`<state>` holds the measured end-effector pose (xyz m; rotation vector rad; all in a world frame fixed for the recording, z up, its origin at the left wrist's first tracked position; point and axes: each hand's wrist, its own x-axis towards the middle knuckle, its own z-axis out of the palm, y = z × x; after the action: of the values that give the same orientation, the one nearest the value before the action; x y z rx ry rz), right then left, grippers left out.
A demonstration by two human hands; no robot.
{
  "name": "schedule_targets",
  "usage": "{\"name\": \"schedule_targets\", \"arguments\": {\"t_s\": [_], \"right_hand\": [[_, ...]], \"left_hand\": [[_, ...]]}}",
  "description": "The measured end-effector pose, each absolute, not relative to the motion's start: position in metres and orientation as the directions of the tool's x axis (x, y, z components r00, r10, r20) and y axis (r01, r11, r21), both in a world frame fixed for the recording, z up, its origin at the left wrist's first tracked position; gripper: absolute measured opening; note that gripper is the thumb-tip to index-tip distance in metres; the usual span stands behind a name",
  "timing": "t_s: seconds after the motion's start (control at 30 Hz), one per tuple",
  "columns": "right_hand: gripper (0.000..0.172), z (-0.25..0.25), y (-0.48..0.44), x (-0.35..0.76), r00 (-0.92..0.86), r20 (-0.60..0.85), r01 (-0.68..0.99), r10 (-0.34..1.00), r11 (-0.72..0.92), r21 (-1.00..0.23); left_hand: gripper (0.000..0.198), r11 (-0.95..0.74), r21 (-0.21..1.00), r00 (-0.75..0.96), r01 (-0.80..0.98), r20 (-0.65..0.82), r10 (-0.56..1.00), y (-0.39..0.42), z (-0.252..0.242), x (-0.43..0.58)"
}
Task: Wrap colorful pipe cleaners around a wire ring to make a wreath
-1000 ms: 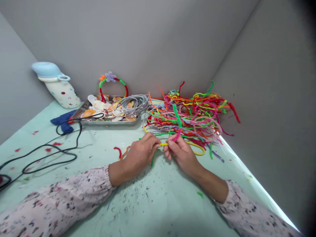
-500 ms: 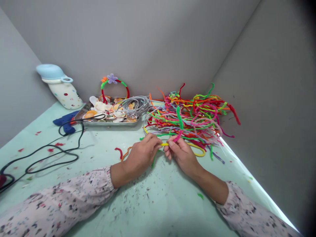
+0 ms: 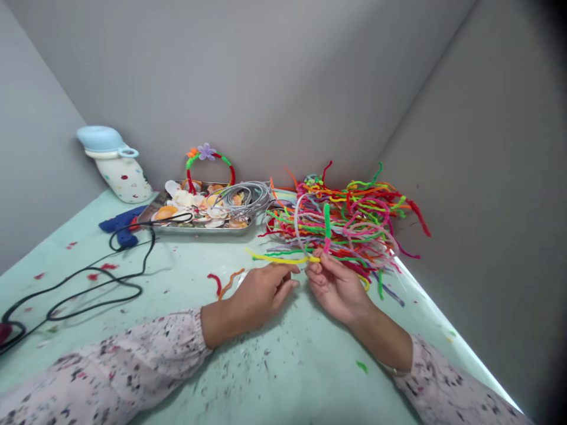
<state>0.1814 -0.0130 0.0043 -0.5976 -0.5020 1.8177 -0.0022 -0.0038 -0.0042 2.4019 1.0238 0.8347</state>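
My right hand (image 3: 339,288) pinches a thin pale headband hoop (image 3: 296,221) where a yellow pipe cleaner (image 3: 277,258) is wound on it. A fuzzy green section (image 3: 327,218) and a pink section stand up from the same fingers. The yellow pipe cleaner's loose end points left, above my left hand (image 3: 261,295). That hand is open, thumb and forefinger apart with nothing between them. Behind the hands spreads a pile of coloured pipe cleaners (image 3: 367,221).
At the back, a metal tray (image 3: 208,231) bears craft pieces, a coil of grey hoops (image 3: 248,198) and a flowered headband (image 3: 206,151). To its left are a blue glue gun (image 3: 124,221), black cable (image 3: 128,271) and a white bottle (image 3: 126,177). Red and orange scraps lie beside my left hand.
My left hand has let go of the yellow pipe cleaner and moved slightly down, opening its fingers. The pipe cleaner's end now sticks out leftward. My right hand has turned the hoop, whose pale curve now shows.
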Motion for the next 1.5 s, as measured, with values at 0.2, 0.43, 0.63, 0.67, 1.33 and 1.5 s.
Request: {"name": "schedule_targets", "arguments": {"t_s": [0.2,0.43,0.63,0.67,1.33,1.5], "right_hand": [[0.017,0.003,-0.016,0.18,-0.375,-0.154,-0.653,0.914,-0.378,-0.656],[0.018,-0.005,-0.012,0.178,-0.28,-0.182,-0.621,0.943,-0.323,-0.715],[0.016,-0.007,-0.01,0.179,-0.226,-0.208,-0.61,0.952,-0.305,-0.732],[0.016,-0.007,-0.01,0.178,-0.223,-0.213,-0.607,0.951,-0.306,-0.734],[0.02,-0.012,-0.012,0.177,-0.266,-0.146,-0.495,0.953,-0.265,-0.827],[0.02,-0.013,-0.012,0.177,-0.272,-0.149,-0.483,0.951,-0.268,-0.834]], "left_hand": [[0.014,-0.669,0.597,0.48,0.442,0.472,0.739,-0.004,0.004,-0.005],[0.003,-0.748,0.535,0.404,0.394,0.63,0.663,-0.004,0.003,-0.007],[0.016,-0.772,0.446,0.311,0.453,0.733,0.605,-0.004,0.003,-0.006],[0.019,-0.769,0.448,0.304,0.455,0.734,0.608,-0.004,0.003,-0.006],[0.016,-0.773,0.461,0.416,0.436,0.658,0.627,0.001,-0.005,-0.01],[0.015,-0.775,0.48,0.417,0.41,0.657,0.628,0.002,-0.005,-0.012]]}}
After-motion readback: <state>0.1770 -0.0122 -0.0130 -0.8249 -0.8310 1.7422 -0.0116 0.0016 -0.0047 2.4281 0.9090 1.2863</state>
